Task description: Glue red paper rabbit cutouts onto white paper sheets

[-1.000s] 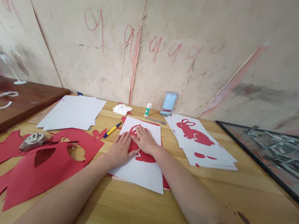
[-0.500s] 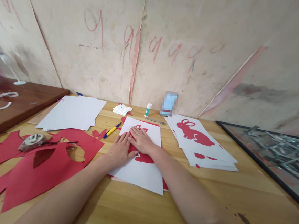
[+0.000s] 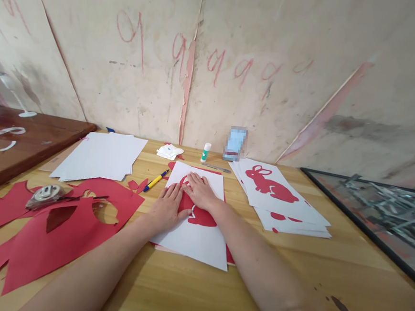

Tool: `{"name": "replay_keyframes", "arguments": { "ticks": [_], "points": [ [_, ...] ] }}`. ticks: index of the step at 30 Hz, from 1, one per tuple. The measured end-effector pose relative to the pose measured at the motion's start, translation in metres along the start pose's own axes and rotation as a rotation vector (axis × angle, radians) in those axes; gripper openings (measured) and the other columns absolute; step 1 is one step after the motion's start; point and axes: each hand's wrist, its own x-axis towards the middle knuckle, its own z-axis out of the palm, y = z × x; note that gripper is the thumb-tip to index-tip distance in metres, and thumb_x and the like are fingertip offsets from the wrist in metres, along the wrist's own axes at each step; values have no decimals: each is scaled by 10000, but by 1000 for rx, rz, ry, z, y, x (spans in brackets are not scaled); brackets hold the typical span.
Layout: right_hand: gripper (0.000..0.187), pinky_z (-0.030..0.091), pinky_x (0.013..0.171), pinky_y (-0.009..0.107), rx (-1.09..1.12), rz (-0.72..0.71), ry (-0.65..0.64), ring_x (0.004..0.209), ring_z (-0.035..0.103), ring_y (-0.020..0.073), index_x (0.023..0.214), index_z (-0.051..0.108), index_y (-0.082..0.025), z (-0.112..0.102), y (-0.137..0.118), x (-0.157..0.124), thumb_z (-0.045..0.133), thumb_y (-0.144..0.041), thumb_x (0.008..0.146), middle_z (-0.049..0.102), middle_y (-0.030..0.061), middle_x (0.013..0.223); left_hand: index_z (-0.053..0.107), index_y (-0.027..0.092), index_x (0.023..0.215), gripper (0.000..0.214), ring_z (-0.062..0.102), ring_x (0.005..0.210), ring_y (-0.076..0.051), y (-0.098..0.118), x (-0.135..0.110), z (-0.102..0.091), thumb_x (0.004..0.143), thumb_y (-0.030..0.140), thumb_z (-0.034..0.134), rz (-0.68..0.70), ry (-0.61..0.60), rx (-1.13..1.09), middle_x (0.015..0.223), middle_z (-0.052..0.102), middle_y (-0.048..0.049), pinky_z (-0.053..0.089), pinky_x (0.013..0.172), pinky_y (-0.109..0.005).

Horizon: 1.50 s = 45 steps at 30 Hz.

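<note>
A red paper cutout [image 3: 202, 217] lies on a white sheet [image 3: 200, 248] in front of me, over red paper whose edges show. My left hand [image 3: 169, 205] rests flat on the sheet and the cutout's left edge, fingers stretched out. Across the cutout's upper part lies my right hand [image 3: 199, 192], also flat, its fingertips close to the left hand's. Both palms hide much of the cutout. Left of the sheet is a yellow and blue pen [image 3: 155, 180]. Beyond it stand a glue stick [image 3: 205, 153] and a thin metal tool [image 3: 215, 168] lying flat.
To the right, a stack of white sheets carries a red rabbit cutout [image 3: 271, 185]. At left lie cut red paper [image 3: 64, 240], a tape measure [image 3: 46, 195] and white sheets [image 3: 97, 156]. A phone [image 3: 235, 143] leans on the wall. A black-framed glass panel [image 3: 379, 207] lies far right.
My right hand has slid slightly to the right over the cutout, showing a little more of its upper left outline. My left hand has hardly moved.
</note>
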Motion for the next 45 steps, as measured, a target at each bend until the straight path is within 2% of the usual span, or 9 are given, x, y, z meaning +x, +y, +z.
{"name": "replay_keyframes", "arguments": {
  "ticks": [5,13,21,27,31,38,45],
  "points": [
    [760,68,1196,440,25,18,-12,1502,123,212,1538,254,-94,-2,0,1,88,-591,987,193,116,1621,292,36,1508,830,199,1482,-318,1,0,-3,950,650,293,-6,-18,10,1575,270,-203,198,1194,-485],
    [777,62,1190,465,16,80,9,1501,127,219,1541,242,-106,-1,3,4,68,-611,977,194,115,1621,331,69,1498,793,237,1471,-318,-1,0,1,950,641,303,10,22,37,1566,307,-190,218,1186,-483],
    [736,68,1194,434,-12,124,-15,1505,100,200,1551,201,-96,-6,5,1,96,-562,991,170,102,1629,318,57,1501,815,210,1479,-318,-2,-1,3,949,655,287,4,7,25,1577,280,-189,208,1192,-486],
    [754,64,1195,426,-13,109,-24,1507,86,206,1554,189,-96,-6,7,0,96,-579,982,152,110,1631,324,57,1499,815,215,1477,-321,-3,-1,4,947,656,295,8,12,9,1571,291,-193,207,1192,-492],
    [789,52,1195,449,-1,158,-27,1510,55,219,1558,155,-86,-4,8,-2,87,-609,971,118,126,1635,325,58,1499,812,213,1477,-323,-2,-1,2,948,654,291,9,15,3,1573,284,-193,207,1190,-502],
    [840,40,1197,437,5,152,-32,1511,26,229,1558,145,-70,-1,12,-4,81,-652,955,90,133,1638,274,35,1515,843,182,1485,-321,-1,-1,1,949,660,273,-1,-25,13,1585,248,-196,187,1195,-482],
    [868,51,1201,470,-3,185,-39,1511,20,250,1559,119,-50,-1,14,-8,118,-664,946,79,136,1636,307,72,1510,807,204,1479,-326,-1,0,1,947,651,304,-8,-13,0,1579,273,-187,207,1188,-498]
  ]
}}
